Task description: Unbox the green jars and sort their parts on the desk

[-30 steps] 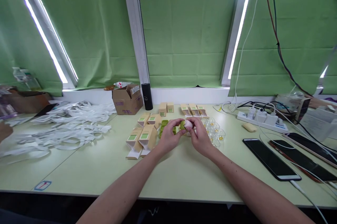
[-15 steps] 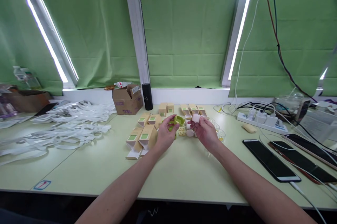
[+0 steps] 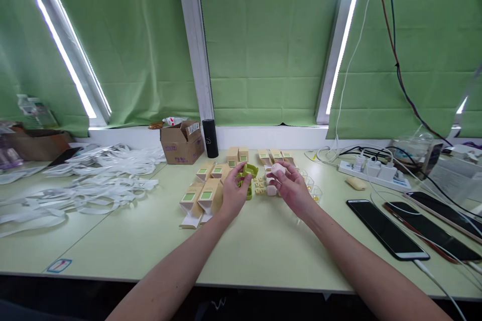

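My left hand (image 3: 235, 191) is closed on a small green plastic holder (image 3: 250, 171), tilted above the table. More green plastic (image 3: 248, 192) shows just below its fingers. In my right hand (image 3: 291, 188) a small white rounded block (image 3: 278, 167) is pinched between thumb and fingers. Other white blocks (image 3: 271, 190) stand below that hand, partly hidden by it. Between the hands lie several tiny yellowish pieces (image 3: 259, 186). Clear cups (image 3: 315, 193) with something yellow in them sit just right of my right hand.
Open cardboard boxes with green labels (image 3: 211, 195) stand left of my left hand, with others (image 3: 276, 156) behind. White straps (image 3: 90, 175) spread across the left. A black cylinder (image 3: 210, 138) and a brown carton (image 3: 182, 143) stand at the back. Phones (image 3: 387, 229), cables and a power strip (image 3: 375, 175) lie right.
The green holder has turned and shifted slightly left in my left hand. In my right fingers the white block has tilted. Both hands still hold the same things.
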Tool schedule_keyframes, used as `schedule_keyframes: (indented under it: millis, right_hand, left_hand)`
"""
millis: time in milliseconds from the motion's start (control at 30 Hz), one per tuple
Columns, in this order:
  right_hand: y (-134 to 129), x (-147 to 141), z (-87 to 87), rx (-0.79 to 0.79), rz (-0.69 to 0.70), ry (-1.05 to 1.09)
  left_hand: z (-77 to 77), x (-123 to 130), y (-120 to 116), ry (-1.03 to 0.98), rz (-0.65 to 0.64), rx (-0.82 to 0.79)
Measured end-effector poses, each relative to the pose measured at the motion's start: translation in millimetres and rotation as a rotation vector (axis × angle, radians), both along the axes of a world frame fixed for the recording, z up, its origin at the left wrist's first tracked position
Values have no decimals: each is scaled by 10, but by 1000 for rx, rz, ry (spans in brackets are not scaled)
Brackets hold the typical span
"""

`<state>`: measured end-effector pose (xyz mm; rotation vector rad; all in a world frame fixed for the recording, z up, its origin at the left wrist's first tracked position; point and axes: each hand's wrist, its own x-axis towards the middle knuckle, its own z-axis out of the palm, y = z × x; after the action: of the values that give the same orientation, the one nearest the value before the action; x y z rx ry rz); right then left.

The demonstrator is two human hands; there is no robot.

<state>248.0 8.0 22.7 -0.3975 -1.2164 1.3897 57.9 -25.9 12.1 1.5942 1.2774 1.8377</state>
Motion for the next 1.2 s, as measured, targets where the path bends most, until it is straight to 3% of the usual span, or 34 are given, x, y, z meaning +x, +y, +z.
schedule_keyframes:
  millis: [233, 400, 533, 633, 900, 1200]
  right_hand:
    - [-55, 12, 30, 52, -49, -157]
    - [-31, 35, 33, 200, -202, -270]
    - [-10, 163, 103, 454, -429, -587]
    - [1, 273, 152, 673, -499, -919]
    - [-48, 346, 233, 809, -452, -1616]
    - [-139, 225, 213, 892, -333, -1662]
  left_hand:
    - [-9, -2, 9, 29, 28, 20]
    - [-7, 3, -9, 39, 40, 23]
    - [1, 11, -30, 51, 44, 22]
    - [7, 17, -43, 77, 57, 29]
    - [4, 23, -51, 107, 73, 26]
    - [13, 29, -59, 151, 96, 51]
